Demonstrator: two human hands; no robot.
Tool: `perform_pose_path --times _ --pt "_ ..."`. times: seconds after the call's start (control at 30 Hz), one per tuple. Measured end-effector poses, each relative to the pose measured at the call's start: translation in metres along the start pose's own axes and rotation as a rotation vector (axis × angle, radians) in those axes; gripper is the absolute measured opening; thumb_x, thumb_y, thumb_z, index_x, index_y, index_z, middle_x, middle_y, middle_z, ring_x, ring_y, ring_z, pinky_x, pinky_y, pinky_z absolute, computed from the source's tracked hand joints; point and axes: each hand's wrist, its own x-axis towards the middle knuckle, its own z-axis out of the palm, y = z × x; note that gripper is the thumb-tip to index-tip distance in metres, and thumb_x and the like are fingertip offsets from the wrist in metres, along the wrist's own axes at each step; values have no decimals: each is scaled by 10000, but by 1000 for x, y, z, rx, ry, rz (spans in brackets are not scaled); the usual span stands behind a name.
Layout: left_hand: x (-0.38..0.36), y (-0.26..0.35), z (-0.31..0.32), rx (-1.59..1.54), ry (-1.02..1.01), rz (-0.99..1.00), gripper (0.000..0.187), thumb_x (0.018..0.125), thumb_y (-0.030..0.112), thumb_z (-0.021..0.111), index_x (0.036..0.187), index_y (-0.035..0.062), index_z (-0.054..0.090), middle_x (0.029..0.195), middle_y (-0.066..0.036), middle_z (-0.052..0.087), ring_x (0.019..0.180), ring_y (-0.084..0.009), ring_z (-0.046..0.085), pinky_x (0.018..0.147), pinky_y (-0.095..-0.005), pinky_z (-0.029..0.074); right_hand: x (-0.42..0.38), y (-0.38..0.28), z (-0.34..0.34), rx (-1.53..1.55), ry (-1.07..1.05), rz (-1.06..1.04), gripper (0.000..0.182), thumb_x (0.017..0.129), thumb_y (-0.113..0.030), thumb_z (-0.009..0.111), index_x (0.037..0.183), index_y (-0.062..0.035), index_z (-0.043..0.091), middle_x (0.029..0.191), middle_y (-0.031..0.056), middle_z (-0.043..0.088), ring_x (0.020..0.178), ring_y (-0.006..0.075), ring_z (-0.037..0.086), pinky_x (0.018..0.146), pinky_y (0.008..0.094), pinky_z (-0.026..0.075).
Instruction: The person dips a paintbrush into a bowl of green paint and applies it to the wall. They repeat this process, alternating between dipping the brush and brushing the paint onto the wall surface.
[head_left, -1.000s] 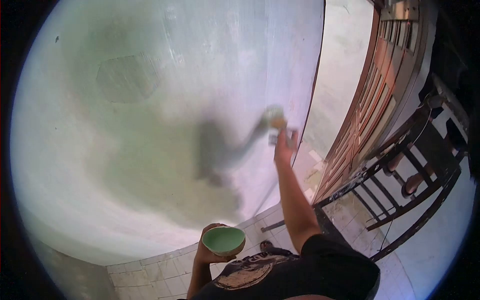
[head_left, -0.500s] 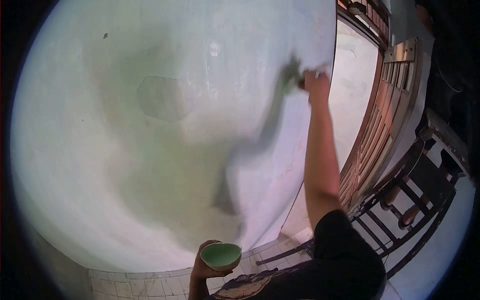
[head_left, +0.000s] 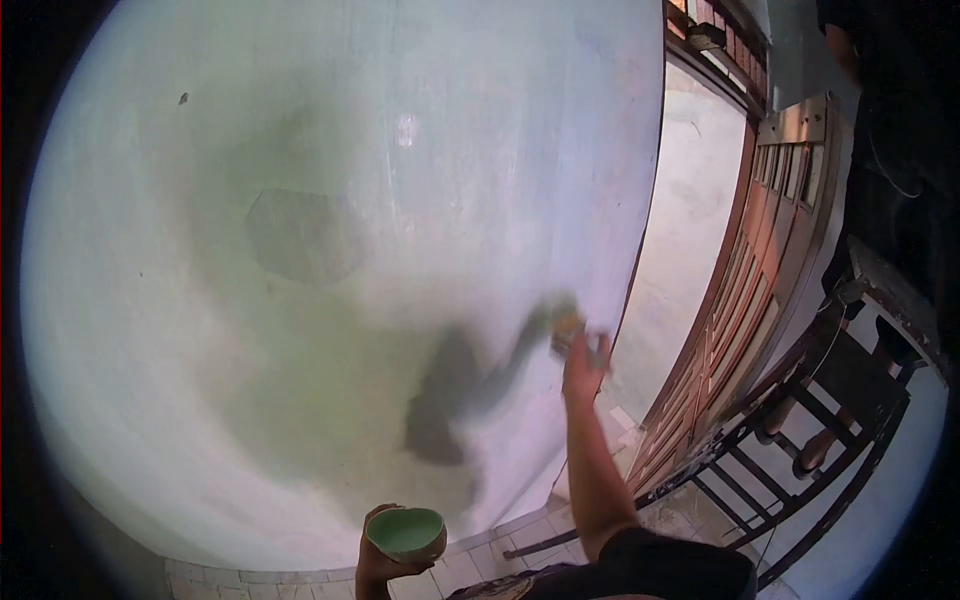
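My left hand [head_left: 375,555] is wrapped round the side of a small bowl [head_left: 428,552] of pale green paint [head_left: 405,530], held low in front of me. Farther up and to the right, my right hand [head_left: 584,372] grips what looks like a paintbrush [head_left: 568,330], blurred by motion, with a yellowish part at its top. The brush is right at the pale wall [head_left: 480,180], close to its right edge. Shadows of my arm and head fall across the wall.
Right of the wall edge is a doorway with a brown slatted door [head_left: 730,290]. A dark wooden ladder-like frame [head_left: 760,470] leans at the lower right, with a person's feet [head_left: 815,452] behind it. White tiles [head_left: 485,560] cover the floor.
My right hand has swept down along the wall with the brush, from near the top of the doorway side to mid-height. The bowl stays in my left hand; the view has shifted slightly.
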Motion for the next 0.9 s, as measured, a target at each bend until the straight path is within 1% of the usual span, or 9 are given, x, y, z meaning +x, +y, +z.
perform_pose_path --times 0.13,0.23,0.27,0.3,0.6,0.63,0.7,0.83,0.9 --pt "8 0 8 -26 -26 -27 996 374 216 906 1177 6 356 1093 -123 518 1009 -227 554 863 -365 464 -61 33 -63 -215 -37 458 149 833 -85 540 974 -49 503 811 106 579 673 200 607 537 304 530" --pt "16 -8 14 4 -72 13 998 376 213 906 1182 7 355 1101 -124 511 1017 -226 548 861 -366 467 -32 86 -76 -431 -139 233 122 830 -72 535 946 -37 519 768 119 588 611 204 613 514 307 532" --pt "20 -9 17 26 -77 57 999 376 211 907 1184 8 356 1109 -125 505 1023 -225 544 861 -367 467 -13 40 -49 -178 -111 434 102 827 -78 540 911 -21 532 769 139 595 604 207 623 518 309 539" --pt "21 -7 21 25 -85 54 999 376 211 907 1184 8 356 1109 -125 505 1023 -225 544 861 -367 467 17 59 -43 -298 -131 162 124 817 -93 550 896 2 537 756 149 602 589 207 624 532 312 549" --pt "34 -24 15 -13 -89 57 1014 361 213 907 1184 7 352 1124 -128 493 1030 -235 536 873 -372 457 222 -287 153 -448 -125 -253 401 726 -261 574 922 89 590 760 162 629 687 243 626 620 362 468" --pt "36 -17 17 -15 -86 55 1014 361 213 907 1184 7 352 1124 -128 493 1030 -235 536 873 -372 457 275 -298 172 -777 -60 -739 446 722 -293 589 938 97 582 729 149 623 686 243 624 612 352 467" --pt "38 2 21 -94 -8 -28 1023 360 215 906 1191 12 345 1109 -129 504 1029 -239 538 871 -373 458 279 -360 209 -239 -24 -421 413 744 -280 595 911 96 567 815 147 616 708 218 595 627 345 469" --pt "38 -2 17 -60 -12 5 1037 361 212 906 1203 16 332 1105 -128 510 1028 -240 540 871 -379 459 318 -382 234 425 -293 -546 218 826 -96 587 991 10 493 857 129 587 714 219 604 621 318 522" --pt "32 -12 13 -90 -17 -10 1042 365 208 907 1208 18 326 1106 -124 511 1029 -240 541 867 -385 461 291 -357 223 310 -178 -669 219 790 -160 599 895 24 545 862 102 595 746 167 563 645 284 471"
